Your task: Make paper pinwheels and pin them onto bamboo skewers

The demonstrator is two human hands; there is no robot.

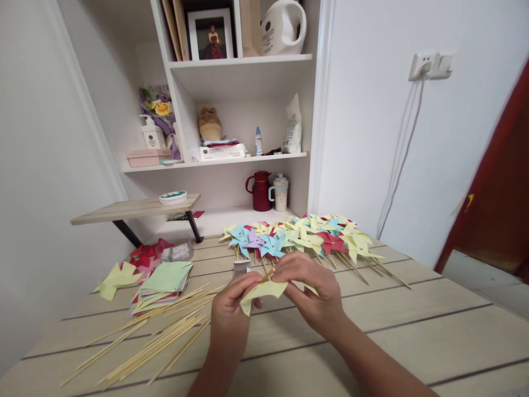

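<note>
Both of my hands meet over the middle of the wooden table (413,325). My left hand (231,309) pinches a pale yellow folded paper pinwheel (262,290) from the left. My right hand (314,289) grips the same paper from the right, fingers curled over its top. A thin wooden stick (266,274) pokes up between my fingertips. Just beyond my hands lies a heap of finished paper pinwheels (306,237) in yellow, blue, red and purple, on sticks.
Several loose bamboo sticks (157,336) lie at the left front. A stack of coloured paper squares (165,281) and red cut pieces (144,253) sit behind them. A small white container (242,266) stands near my left hand. Shelves (243,157) and a low bench (132,209) line the back wall.
</note>
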